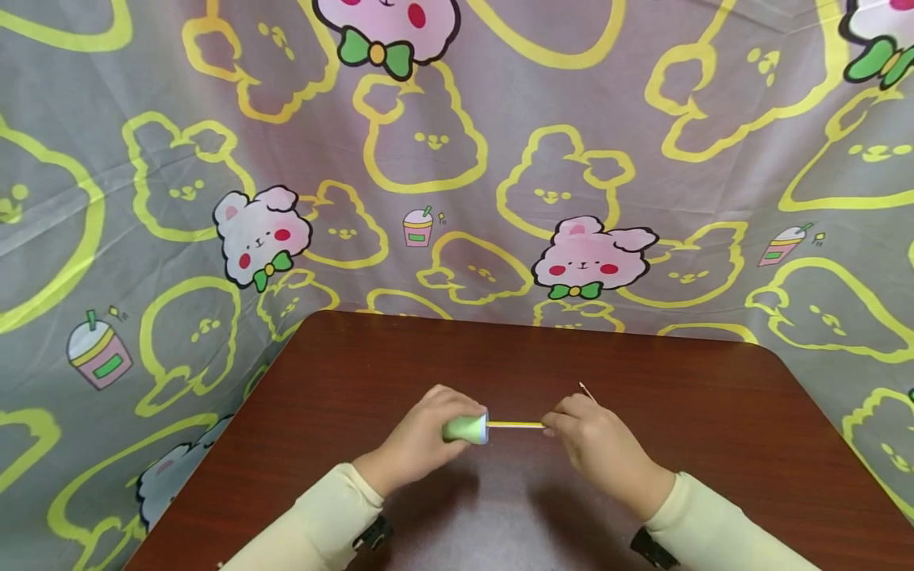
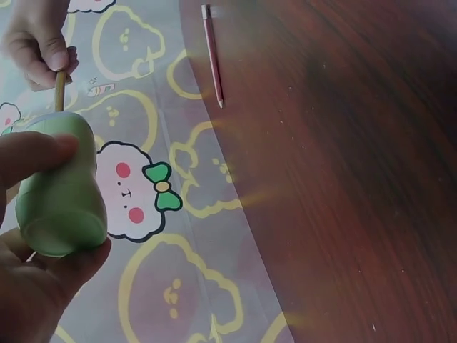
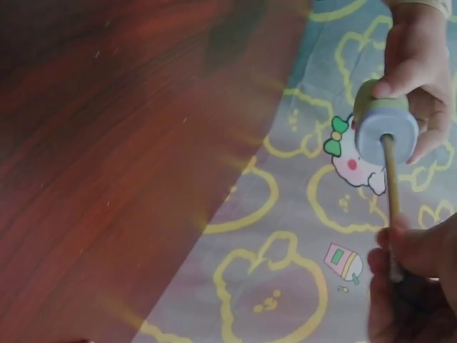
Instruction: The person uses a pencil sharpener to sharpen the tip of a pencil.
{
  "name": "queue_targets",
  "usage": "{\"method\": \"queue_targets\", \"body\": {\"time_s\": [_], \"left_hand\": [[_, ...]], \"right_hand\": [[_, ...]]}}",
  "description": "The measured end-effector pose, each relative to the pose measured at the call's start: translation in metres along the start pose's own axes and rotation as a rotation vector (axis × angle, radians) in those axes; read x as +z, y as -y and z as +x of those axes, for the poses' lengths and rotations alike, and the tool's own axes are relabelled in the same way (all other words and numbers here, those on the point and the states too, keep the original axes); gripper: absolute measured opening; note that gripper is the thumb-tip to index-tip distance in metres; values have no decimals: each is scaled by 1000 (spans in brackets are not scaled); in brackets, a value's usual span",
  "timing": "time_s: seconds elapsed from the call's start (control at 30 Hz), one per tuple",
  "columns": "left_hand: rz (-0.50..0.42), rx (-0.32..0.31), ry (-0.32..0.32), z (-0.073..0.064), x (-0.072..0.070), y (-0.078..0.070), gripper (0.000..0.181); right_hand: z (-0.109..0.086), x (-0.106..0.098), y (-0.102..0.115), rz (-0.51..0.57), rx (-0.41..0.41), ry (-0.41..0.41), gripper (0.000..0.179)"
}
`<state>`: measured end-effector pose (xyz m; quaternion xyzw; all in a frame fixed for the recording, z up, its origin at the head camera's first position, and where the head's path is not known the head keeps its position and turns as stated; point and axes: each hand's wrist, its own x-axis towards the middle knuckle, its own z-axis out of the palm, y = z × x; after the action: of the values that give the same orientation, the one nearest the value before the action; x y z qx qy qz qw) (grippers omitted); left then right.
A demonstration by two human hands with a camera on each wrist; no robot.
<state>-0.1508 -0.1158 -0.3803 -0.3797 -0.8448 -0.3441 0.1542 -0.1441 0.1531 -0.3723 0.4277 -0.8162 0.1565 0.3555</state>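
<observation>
A small light-green pencil sharpener (image 1: 466,429) with a pale bluish end face lies in the grip of my left hand (image 1: 423,438), held above the table. Its end face (image 3: 371,139) points toward my right hand (image 1: 598,441). A yellow pencil (image 1: 516,424) runs between the two hands, one end inside the hole of the sharpener. Thumb and fingers of my right hand pinch the pencil near its other end. In the left wrist view, a second, reddish pencil (image 2: 213,61) lies on the table, beyond the right hand in the head view.
The dark brown wooden table (image 1: 428,349) has rounded far corners. A grey curtain (image 1: 457,214) printed with yellow outlines and cartoon bunnies hangs behind it and along both sides. Black straps (image 1: 373,533) show at the wrists under cream sleeves.
</observation>
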Motion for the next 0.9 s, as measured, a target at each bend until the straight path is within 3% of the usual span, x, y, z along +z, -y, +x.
{"method": "queue_targets", "body": {"time_s": [0.13, 0.27, 0.37, 0.63, 0.9], "left_hand": [[67, 93, -27, -1, 2, 1, 42], [118, 179, -60, 0, 3, 2, 44], [131, 203, -80, 0, 4, 3, 45], [146, 225, -103, 1, 3, 4, 43], [137, 208, -103, 1, 2, 4, 43]], "right_hand": [[2, -4, 2, 128, 152, 153, 3], [6, -11, 3, 272, 348, 351, 2], [9, -15, 3, 323, 424, 425, 4], [11, -15, 3, 313, 478, 434, 4], [12, -15, 1, 304, 479, 432, 4]]}}
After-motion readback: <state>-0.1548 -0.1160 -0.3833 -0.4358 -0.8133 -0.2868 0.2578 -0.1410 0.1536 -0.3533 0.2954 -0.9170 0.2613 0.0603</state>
